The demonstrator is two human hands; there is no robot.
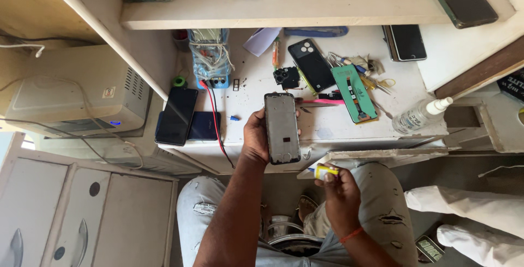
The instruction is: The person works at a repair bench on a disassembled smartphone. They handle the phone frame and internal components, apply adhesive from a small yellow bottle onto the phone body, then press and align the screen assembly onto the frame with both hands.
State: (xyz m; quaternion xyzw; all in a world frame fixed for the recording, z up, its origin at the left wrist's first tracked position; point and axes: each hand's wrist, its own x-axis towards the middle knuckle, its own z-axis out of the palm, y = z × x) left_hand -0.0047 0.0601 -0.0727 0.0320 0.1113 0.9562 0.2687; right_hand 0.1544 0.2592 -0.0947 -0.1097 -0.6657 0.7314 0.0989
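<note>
I see the white workbench [338, 130] filling the upper middle of the view, with a shelf [305, 5] above it and a pale cabinet [82, 212] down at the left. My left hand [256, 136] is raised over the bench's front edge, fingers wrapped around the back of a dark phone frame [282, 128] that it holds upright, its inner side facing me. My right hand [339, 193] sits lower, above my lap, curled and pinching a small yellow-and-white tube [324, 172] between thumb and fingertips, just beside the frame's lower corner but apart from it. On the bench behind lie a black phone back cover [312, 64], a green display panel [355, 93], two dark phones [177, 115] at the left edge, a clear spray bottle [420, 115], and a red wire [216, 119].
</note>
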